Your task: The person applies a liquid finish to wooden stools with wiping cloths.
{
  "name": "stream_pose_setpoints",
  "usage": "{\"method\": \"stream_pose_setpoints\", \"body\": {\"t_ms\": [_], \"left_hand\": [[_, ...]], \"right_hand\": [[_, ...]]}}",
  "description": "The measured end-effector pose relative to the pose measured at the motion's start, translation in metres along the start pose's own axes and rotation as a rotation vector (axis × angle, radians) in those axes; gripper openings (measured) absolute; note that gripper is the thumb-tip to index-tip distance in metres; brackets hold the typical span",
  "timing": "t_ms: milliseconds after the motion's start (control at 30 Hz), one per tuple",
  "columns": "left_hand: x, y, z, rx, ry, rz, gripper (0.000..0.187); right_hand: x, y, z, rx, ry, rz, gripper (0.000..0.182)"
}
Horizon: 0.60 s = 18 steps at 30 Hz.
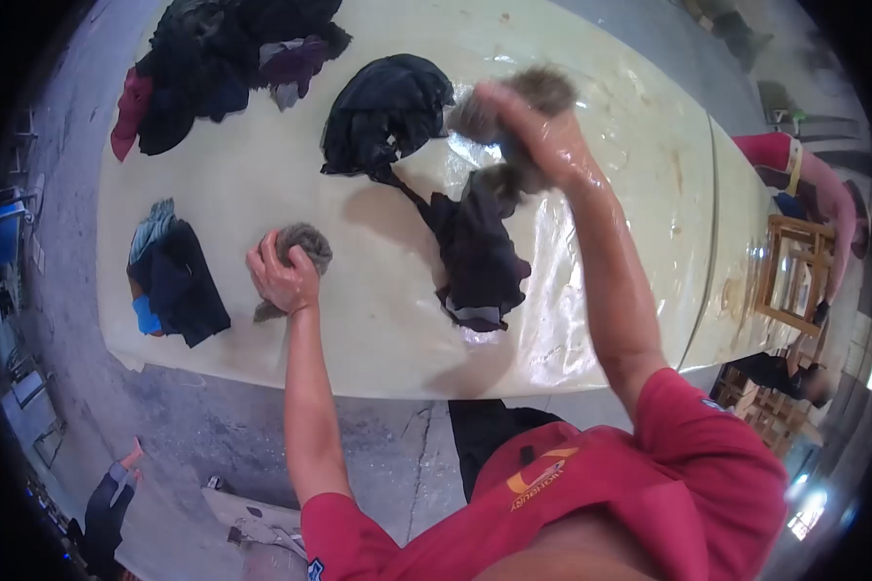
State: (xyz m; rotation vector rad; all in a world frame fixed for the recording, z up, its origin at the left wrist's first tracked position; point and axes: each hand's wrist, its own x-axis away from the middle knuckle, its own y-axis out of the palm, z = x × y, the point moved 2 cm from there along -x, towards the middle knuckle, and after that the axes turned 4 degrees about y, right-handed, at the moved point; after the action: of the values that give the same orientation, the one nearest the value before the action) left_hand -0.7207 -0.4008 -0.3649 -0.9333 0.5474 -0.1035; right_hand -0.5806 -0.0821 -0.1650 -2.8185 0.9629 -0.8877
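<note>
My left hand (pixel 286 276) is closed over a wad of grey-brown fuzzy material (pixel 307 244) on the pale tabletop, with a small tail of it below the palm. My right hand (pixel 547 140), raised over the table and slightly blurred, grips a larger grey-brown fuzzy wad (pixel 543 92) that hangs out on both sides of the fingers. Below that hand lies a crumpled black cloth (pixel 477 252). A rounded black cloth bundle (pixel 388 111) sits between the hands, toward the far side. Left of my left hand is a folded dark cloth (pixel 179 281) with blue edges.
A heap of dark cloths (pixel 213 68) covers the table's far left corner. The table (pixel 368 334) has a shiny, wet-looking surface and a seam at right. Beyond its right end, a person in pink (pixel 828 184) bends by a wooden frame (pixel 794 271). Another person (pixel 111 508) is at lower left.
</note>
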Motion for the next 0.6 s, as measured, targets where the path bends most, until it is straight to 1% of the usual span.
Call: {"method": "stream_pose_setpoints", "body": {"t_ms": [33, 67, 100, 133, 167, 200, 233, 300, 367, 433, 467, 500, 533, 567, 600], "left_hand": [[-0.002, 0.002, 0.001, 0.002, 0.0, 0.016, 0.029], [-0.003, 0.001, 0.003, 0.005, -0.005, 0.031, 0.029], [-0.002, 0.001, 0.003, 0.018, -0.001, 0.031, 0.028], [-0.002, 0.002, 0.001, 0.026, 0.0, 0.032, 0.028], [-0.002, 0.003, 0.001, 0.034, -0.002, 0.035, 0.028], [-0.002, 0.0, 0.003, 0.013, -0.012, 0.017, 0.029], [-0.002, -0.004, 0.002, 0.007, -0.01, 0.013, 0.03], [-0.003, -0.002, 0.0, -0.003, 0.023, 0.015, 0.03], [0.013, -0.007, -0.001, -0.001, 0.025, -0.042, 0.03], [-0.002, -0.002, -0.002, -0.015, 0.017, 0.012, 0.031], [0.002, 0.0, -0.004, -0.031, 0.006, 0.01, 0.032], [-0.001, -0.002, 0.001, -0.074, -0.023, -0.026, 0.032], [0.002, -0.007, 0.008, -0.117, -0.043, -0.089, 0.032], [-0.003, -0.012, 0.012, -0.16, -0.048, -0.15, 0.033], [-0.016, -0.013, 0.018, -0.133, -0.015, -0.167, 0.033]], "right_hand": [[0.008, -0.006, 0.003, 0.398, 0.052, -0.05, 0.059], [0.015, -0.006, 0.038, 0.639, -0.309, -0.053, 0.087], [0.026, -0.002, 0.068, 0.935, -0.474, -0.152, 0.113], [0.048, 0.015, 0.078, 1.237, -0.163, -0.33, 0.126], [0.062, 0.027, 0.11, 1.314, -0.16, -0.419, 0.119], [0.059, 0.036, 0.185, 1.386, -0.364, -0.194, 0.095], [0.058, 0.036, 0.179, 1.364, -0.398, -0.237, 0.086], [0.037, 0.037, 0.143, 1.305, -0.472, -0.295, 0.067], [0.029, 0.046, 0.062, 1.161, -0.484, -0.146, 0.05], [0.021, 0.066, -0.015, 0.93, -0.744, 0.149, 0.056], [0.0, 0.077, -0.042, 0.97, -0.795, 0.235, 0.064], [-0.02, 0.086, -0.055, 1.001, -0.8, 0.311, 0.072], [-0.025, 0.093, -0.058, 1.033, -0.73, 0.365, 0.078], [-0.041, 0.105, -0.047, 0.964, -0.636, 0.387, 0.075], [-0.056, 0.117, -0.037, 0.893, -0.545, 0.412, 0.073]]}}
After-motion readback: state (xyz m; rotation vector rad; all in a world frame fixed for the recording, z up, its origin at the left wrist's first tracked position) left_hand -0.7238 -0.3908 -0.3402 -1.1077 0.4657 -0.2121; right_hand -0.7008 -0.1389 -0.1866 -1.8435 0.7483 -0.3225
